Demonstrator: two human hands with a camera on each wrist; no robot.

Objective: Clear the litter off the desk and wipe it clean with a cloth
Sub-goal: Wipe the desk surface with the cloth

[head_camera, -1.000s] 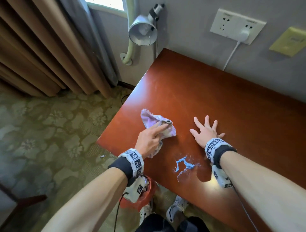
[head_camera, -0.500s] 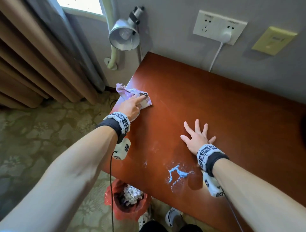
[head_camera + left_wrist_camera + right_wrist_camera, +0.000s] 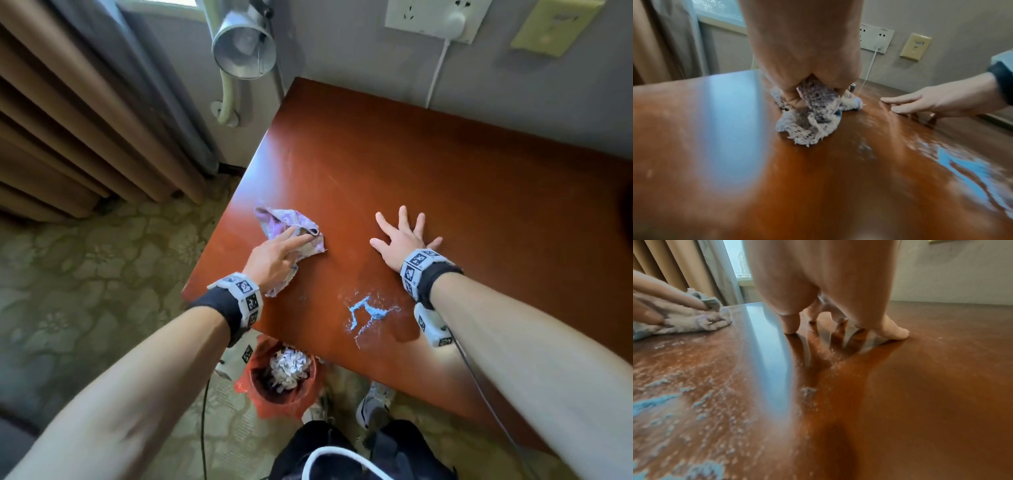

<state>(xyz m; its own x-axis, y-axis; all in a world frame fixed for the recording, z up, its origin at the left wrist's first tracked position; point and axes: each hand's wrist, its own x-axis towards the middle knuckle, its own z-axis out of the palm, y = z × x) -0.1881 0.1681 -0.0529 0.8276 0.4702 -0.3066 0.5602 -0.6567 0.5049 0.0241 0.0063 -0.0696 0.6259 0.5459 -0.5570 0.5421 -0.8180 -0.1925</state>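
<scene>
A person's left hand (image 3: pixel 274 260) presses a crumpled cloth (image 3: pixel 291 226) against a glossy red-brown wooden desk (image 3: pixel 479 192), near the desk's left edge. The cloth is a loose-weave rag, pale lilac and off-white, frayed along its hem; the wrist view shows it bunched under the palm with the thumb and fingers (image 3: pixel 791 99) curled around the wad, so the hand is grasping it while the index finger lies out along the top. The right hand (image 3: pixel 404 240) is released and holds nothing: five fingers spread, tips planted on the polished surface (their reflections show in the varnish), a little to the right of the cloth and not touching it. Between the two wrists, nearer the front edge, lies one pale-blue smear (image 3: pixel 368 313) with a scatter of whitish specks around it. Each wrist carries one grey band (image 3: pixel 241 296) printed with black-and-white square markers over a black cuff. On the patterned carpet below the front-left corner stands one round red bin (image 3: pixel 260 397) holding crumpled white paper. On the grey wall behind: one white socket panel (image 3: pixel 435 17) with a white plug and cable, and one cream plate (image 3: pixel 555 31) whose lettering is too small to read. A metal lamp shade (image 3: pixel 245 48) hangs beside tan pleated curtains (image 3: pixel 68 113).
</scene>
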